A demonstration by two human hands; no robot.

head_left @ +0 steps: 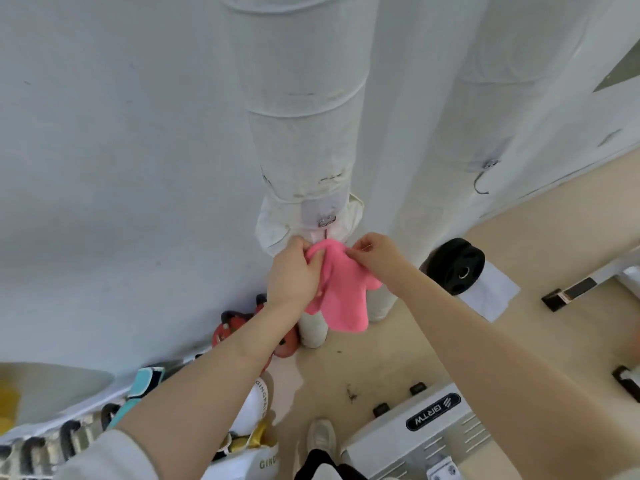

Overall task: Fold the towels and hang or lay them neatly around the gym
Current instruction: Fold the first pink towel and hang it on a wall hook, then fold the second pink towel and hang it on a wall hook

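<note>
A small pink towel [341,292] hangs in front of a white wrapped pipe [304,140], just below a metal hook clip [326,221] strapped to that pipe. My left hand [294,271] grips the towel's top left edge. At the top right corner my right hand [375,252] pinches the cloth. Both hands hold the towel's upper edge close under the hook, and the rest droops down loosely.
A second white pipe to the right carries a bare metal hook [482,183]. A black weight plate [455,266] lies on white paper on the floor. Red kettlebells [228,332] sit by the wall; a white machine base [426,434] and bags are near my feet.
</note>
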